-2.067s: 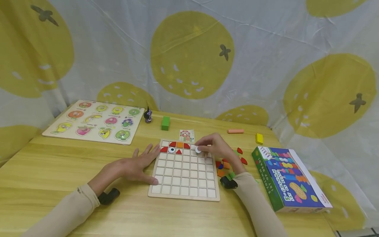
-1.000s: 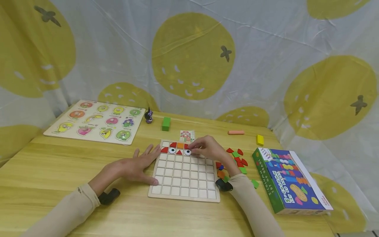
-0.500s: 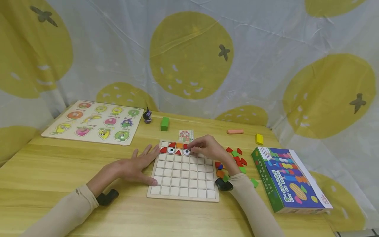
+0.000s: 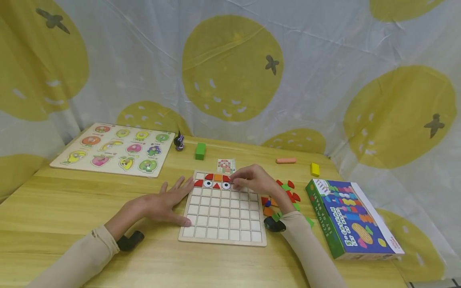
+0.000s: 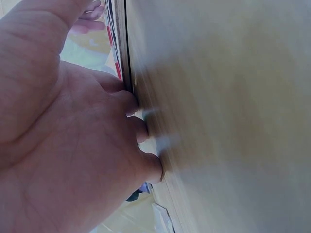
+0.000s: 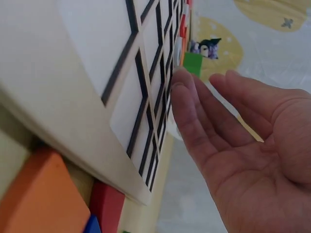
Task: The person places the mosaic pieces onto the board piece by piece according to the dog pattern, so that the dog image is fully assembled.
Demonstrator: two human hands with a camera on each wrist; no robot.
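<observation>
A wooden grid board (image 4: 222,242) lies mid-table, with red and orange tiles along its far rows. Two white eye discs sit among them, the left eye disc (image 4: 207,183) and the right eye disc (image 4: 226,186), with a small red triangle (image 4: 216,186) between. My left hand (image 4: 163,205) lies spread at the board's left edge, thumb on its near-left part. Fingertips of my right hand (image 4: 256,180) are close beside the right eye disc; in the right wrist view the fingers are extended, thumb apart, and nothing shows between them.
Loose red, orange and green tiles (image 4: 296,197) lie right of the board, partly behind the right forearm. Farther right stands a boxed toy (image 4: 360,220). A pattern card (image 4: 226,165), a green block (image 4: 200,151), a small dark figurine (image 4: 179,142) and a fruit puzzle (image 4: 115,150) lie beyond.
My right hand held a white eye disc above the far right of the board; it moved left, and the disc now sits in a cell. The fingers have since eased slightly rightward. Left hand unchanged.
</observation>
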